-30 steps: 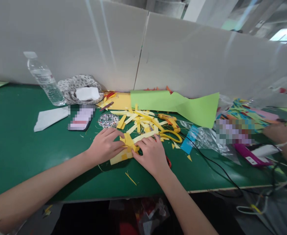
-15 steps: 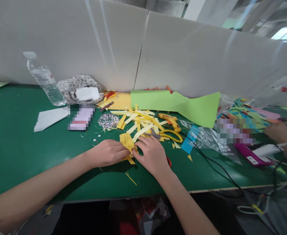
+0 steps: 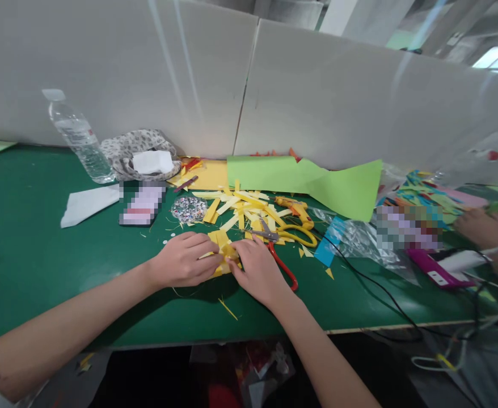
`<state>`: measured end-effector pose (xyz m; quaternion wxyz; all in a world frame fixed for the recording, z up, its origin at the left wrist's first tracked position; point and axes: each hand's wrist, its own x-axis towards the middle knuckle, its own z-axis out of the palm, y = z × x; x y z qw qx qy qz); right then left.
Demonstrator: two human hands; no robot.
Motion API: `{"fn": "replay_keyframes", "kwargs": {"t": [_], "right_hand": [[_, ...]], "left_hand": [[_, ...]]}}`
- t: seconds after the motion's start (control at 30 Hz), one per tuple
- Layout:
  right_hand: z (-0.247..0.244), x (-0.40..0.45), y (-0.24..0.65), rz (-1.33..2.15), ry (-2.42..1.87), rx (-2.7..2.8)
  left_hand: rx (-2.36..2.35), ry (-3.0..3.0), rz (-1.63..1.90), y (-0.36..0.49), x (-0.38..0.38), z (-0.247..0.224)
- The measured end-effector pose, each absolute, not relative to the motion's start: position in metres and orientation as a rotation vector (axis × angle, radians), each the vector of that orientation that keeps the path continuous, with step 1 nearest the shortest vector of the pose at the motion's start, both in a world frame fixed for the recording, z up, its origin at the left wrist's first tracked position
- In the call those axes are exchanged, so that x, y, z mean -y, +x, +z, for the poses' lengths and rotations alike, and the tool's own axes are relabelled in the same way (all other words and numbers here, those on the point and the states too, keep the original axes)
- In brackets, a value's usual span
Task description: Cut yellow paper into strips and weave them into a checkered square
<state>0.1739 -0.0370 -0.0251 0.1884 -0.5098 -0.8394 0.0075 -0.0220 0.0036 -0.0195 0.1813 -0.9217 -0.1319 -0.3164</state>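
Folded yellow paper strips (image 3: 218, 237) are pinched between my two hands, low over the green table. My left hand (image 3: 187, 259) closes on their left side, its fingers bent together. From the right, my right hand (image 3: 255, 266) grips the same strips with thumb and fingertips; the fingers cover much of the piece. Just beyond lies a loose heap of yellow paper strips (image 3: 249, 205). Scissors with yellow handles (image 3: 304, 235) rest to the right of the heap, and a red-handled tool (image 3: 285, 266) sits beside my right hand. A yellow glue gun (image 3: 298, 211) lies behind the scissors.
A water bottle (image 3: 76, 139), a patterned cloth bag (image 3: 119, 148) and a phone (image 3: 144, 201) stand left. A pack of googly eyes (image 3: 188, 209) lies near the heap. Green sheet (image 3: 274, 173) leans at the wall. Black cable (image 3: 372, 286) crosses right, near another person's hand (image 3: 478, 228).
My left hand has risen slightly and the yellow strips have turned and bent between my fingers. My right hand has shifted a little left, showing more of the red handle.
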Motion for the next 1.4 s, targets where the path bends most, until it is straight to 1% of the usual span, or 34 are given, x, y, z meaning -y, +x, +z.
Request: {"fn": "replay_keyframes", "kwargs": {"t": [0.13, 0.33, 0.53, 0.67, 0.8, 0.97, 1.2, 1.4], "right_hand": [[-0.028, 0.034, 0.174, 0.118, -1.495, 2.228], [-0.031, 0.031, 0.174, 0.253, -1.542, 2.105], [-0.032, 0.030, 0.173, 0.205, -1.560, 2.161], [-0.034, 0.030, 0.172, 0.118, -1.541, 2.216], [-0.035, 0.030, 0.172, 0.057, -1.524, 2.246], [-0.035, 0.030, 0.171, 0.042, -1.528, 2.258], [-0.038, 0.030, 0.170, 0.017, -1.521, 2.252], [-0.037, 0.031, 0.170, 0.027, -1.506, 2.219]], "left_hand": [[0.503, -2.634, -0.889, -0.021, -0.004, -0.020], [0.728, -2.820, -0.701, -0.020, -0.010, -0.025], [0.699, -2.826, -0.781, -0.020, -0.008, -0.021], [0.714, -2.832, -0.721, -0.020, -0.009, -0.021], [0.893, -2.877, -0.602, -0.018, -0.012, -0.024], [1.141, -2.970, -0.629, -0.017, -0.011, -0.026], [1.072, -3.042, -0.597, -0.017, -0.009, -0.023], [1.148, -2.894, -0.553, -0.016, -0.011, -0.024]]}}
